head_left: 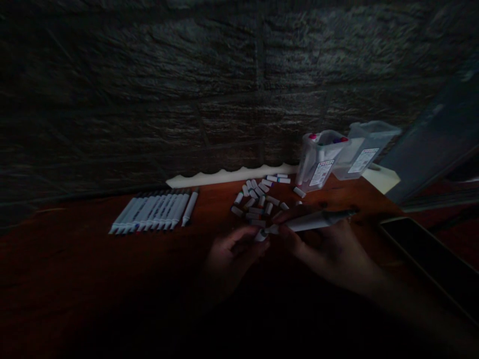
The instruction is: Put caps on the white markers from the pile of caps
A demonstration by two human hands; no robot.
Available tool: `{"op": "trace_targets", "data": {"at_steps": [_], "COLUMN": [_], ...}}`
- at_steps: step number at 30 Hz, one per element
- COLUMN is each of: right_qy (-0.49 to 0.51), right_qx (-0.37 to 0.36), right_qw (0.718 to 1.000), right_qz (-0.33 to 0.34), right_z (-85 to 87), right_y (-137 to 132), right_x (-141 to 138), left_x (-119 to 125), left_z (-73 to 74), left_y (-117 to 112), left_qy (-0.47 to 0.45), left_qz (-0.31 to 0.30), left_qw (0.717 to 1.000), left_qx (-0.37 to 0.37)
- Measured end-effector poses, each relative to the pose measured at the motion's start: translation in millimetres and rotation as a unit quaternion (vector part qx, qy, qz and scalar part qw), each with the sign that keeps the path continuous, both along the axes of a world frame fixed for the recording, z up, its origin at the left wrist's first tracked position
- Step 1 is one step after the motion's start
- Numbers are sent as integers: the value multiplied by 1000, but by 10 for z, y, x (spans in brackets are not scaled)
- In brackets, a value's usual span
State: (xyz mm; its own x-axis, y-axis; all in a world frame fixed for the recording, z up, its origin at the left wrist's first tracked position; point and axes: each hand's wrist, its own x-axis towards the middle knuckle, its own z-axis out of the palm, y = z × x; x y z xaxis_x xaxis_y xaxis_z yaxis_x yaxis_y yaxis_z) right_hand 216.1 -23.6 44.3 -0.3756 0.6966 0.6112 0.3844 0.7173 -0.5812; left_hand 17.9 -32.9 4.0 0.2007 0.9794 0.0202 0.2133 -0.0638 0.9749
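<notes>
The scene is dim. My right hand (329, 244) is closed round a white marker (318, 220), held level with its tip pointing left. My left hand (234, 252) pinches a small white cap (261, 235) right at that tip; cap and tip touch or nearly touch. Just beyond my hands lies a heap of several loose white caps (258, 199) on the reddish-brown table (93, 269). To the left, a neat row of several capped white markers (153, 212) lies side by side.
A clear plastic marker box (320, 159) with markers in it stands at the back right, a second clear box (364, 149) beside it. A white scalloped strip (232, 175) runs along the dark stone-textured wall. A dark flat phone-like slab (430, 259) lies at the right.
</notes>
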Motion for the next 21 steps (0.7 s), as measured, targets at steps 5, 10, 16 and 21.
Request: {"op": "trace_targets", "data": {"at_steps": [5,10,16,21], "right_qy": [17,28,32,45], "right_qx": [-59,-86,-78,-60], "right_qw": [998,996,996,997], "right_qz": [-7,-11,-7,-6], "right_z": [-13,2,-34,-91], "right_y": [-7,-36,-31,-59], "right_x": [-9,-20,-33,-86], "left_x": [-19,-16,-14,-35], "left_z": [-60,-63,-32,-50], "left_y": [4,1,-15,-4], "left_qy": [-2,-4,34,55], "left_qz": [5,4,0,1], "left_qw": [1000,1000,998,995], "left_qx": [12,20,49,80]}}
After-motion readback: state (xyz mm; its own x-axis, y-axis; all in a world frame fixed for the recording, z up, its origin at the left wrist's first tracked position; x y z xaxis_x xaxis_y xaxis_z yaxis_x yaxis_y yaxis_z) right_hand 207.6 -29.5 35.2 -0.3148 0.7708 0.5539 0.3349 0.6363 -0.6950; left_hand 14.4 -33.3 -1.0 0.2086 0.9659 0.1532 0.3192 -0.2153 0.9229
